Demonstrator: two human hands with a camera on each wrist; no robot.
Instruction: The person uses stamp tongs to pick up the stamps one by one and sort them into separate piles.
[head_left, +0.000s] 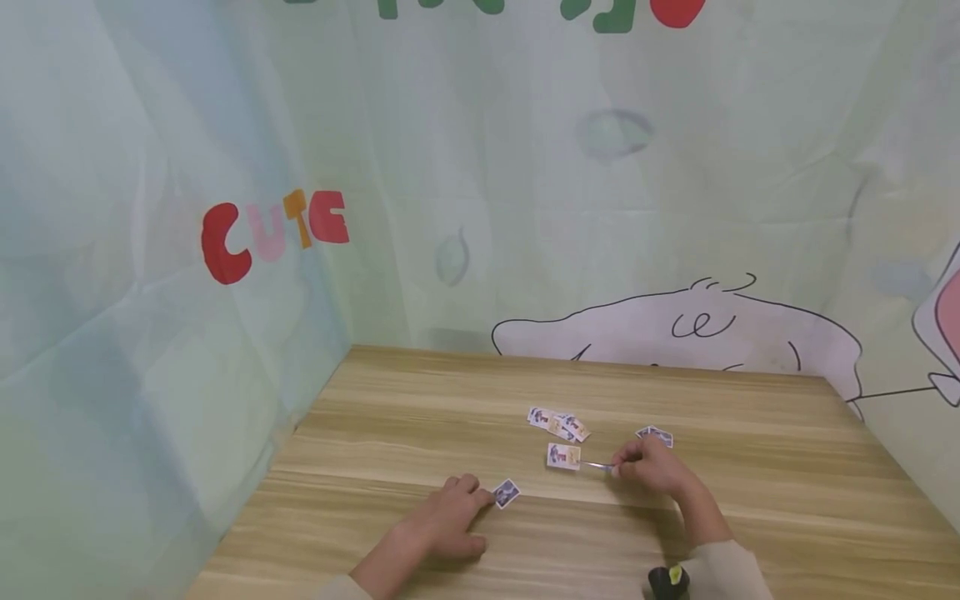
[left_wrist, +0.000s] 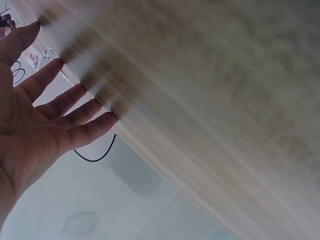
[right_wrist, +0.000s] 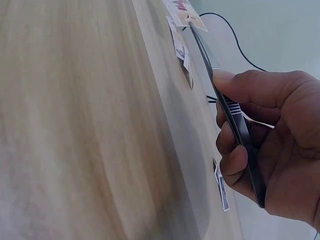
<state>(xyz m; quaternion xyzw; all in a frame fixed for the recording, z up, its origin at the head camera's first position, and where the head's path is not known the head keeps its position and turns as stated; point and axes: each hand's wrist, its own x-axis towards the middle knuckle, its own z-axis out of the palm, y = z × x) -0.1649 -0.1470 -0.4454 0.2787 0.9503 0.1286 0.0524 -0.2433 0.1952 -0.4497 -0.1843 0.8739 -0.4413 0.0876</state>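
My right hand (head_left: 654, 468) grips a pair of metal tweezers (right_wrist: 240, 125) between thumb and fingers. The tweezer tips pinch the edge of a small printed card (head_left: 562, 457), which is held up off the table in the right wrist view. My left hand (head_left: 450, 518) rests on the wood with its fingers spread, fingertips (left_wrist: 61, 62) down on the surface. By its index fingertip lies a dark-patterned card (head_left: 507, 493). Behind the held card, several light printed cards (head_left: 555, 422) lie overlapping. Just beyond my right hand are dark-patterned cards (head_left: 663, 435), partly covered by it.
The wood-grain table (head_left: 360, 433) meets a printed cloth backdrop (head_left: 420, 275) at its back and left edges. A black device with a yellow-green mark (head_left: 667, 582) sits at my right sleeve.
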